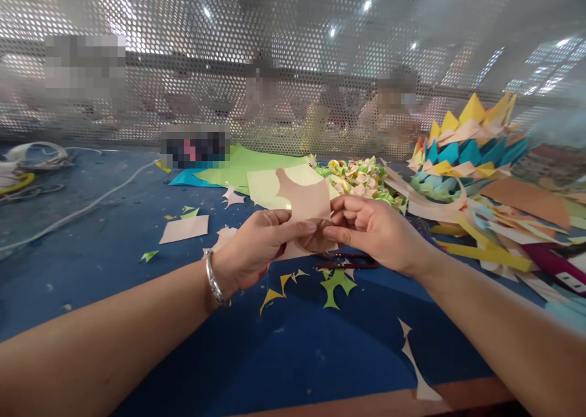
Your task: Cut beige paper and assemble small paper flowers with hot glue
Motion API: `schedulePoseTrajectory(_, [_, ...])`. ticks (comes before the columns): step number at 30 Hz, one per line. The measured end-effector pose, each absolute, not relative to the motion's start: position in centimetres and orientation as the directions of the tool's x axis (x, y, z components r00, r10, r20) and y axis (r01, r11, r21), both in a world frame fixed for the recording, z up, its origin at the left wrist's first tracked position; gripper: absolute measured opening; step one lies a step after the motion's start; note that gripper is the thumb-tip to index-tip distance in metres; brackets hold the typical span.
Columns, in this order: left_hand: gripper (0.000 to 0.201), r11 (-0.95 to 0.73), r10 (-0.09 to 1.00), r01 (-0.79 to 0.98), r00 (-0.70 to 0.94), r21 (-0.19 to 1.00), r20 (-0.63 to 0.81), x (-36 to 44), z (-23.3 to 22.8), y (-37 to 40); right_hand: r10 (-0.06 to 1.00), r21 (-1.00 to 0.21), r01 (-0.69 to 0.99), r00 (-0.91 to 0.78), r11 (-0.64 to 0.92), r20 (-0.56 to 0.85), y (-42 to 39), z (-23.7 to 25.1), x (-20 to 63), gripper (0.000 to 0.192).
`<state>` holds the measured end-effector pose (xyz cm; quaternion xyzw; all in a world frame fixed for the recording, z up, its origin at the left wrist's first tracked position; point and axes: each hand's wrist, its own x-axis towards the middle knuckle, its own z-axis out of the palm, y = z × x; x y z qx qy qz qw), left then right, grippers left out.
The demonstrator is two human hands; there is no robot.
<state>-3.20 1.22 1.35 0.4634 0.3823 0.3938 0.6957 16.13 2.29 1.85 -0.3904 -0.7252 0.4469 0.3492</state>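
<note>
A pale pink piece of paper (311, 198) with curved cut-outs along its edge is held up between my two hands. My left hand (270, 237), with a silver bangle at the wrist, pinches its lower left side with the thumb in front. My right hand (366, 228) grips the lower right edge between thumb and fingers. A round shape shows at the paper's lower part, partly covered by my fingers. Under my right hand lie dark-handled scissors (354, 263), their blades hidden. Green paper scraps (337, 289) and yellow scraps (273, 296) lie just in front.
Behind my hands are green sheets (233, 165) and a heap of small curled paper pieces (352, 176). A layered stack of pointed paper (471, 145) stands right, beside paper strips (489, 246). A white cable (91, 204) crosses the blue table (86, 270). Perforated mesh (293, 57) rises behind.
</note>
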Motion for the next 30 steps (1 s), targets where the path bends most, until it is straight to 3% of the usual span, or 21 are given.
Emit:
schedulePoseTrajectory(5, [0.029,0.232,0.906,-0.213,0.402,0.949,-0.132,-3.1,1.5,1.0,0.885,-0.928,0.245,-0.440,0.280,0.151,2.2,2.0,16.2,0.038])
schedulePoseTrajectory(15, [0.037,0.023,0.963,0.137,0.264,0.990,-0.059,-3.9,1.1,1.3,0.881,-0.925,0.252,-0.449,0.284,0.148,2.4,1.7,16.2,0.032])
schedulePoseTrajectory(18, [0.039,0.056,0.962,0.060,0.264,0.997,-0.070,-3.7,1.4,0.9,0.880,-0.935,0.232,-0.454,0.267,0.139,2.4,1.7,16.2,0.032])
schedulePoseTrajectory(25, [0.014,0.224,0.935,-0.325,0.338,0.919,-0.109,-2.8,2.0,0.1,0.878,-0.960,0.100,-0.436,0.262,0.194,2.1,2.4,16.1,0.030])
schedulePoseTrajectory(30, [0.017,0.191,0.924,-0.323,0.379,0.927,-0.059,-2.6,1.4,0.2,0.873,-0.944,0.126,-0.432,0.307,0.226,2.0,2.4,16.0,0.029])
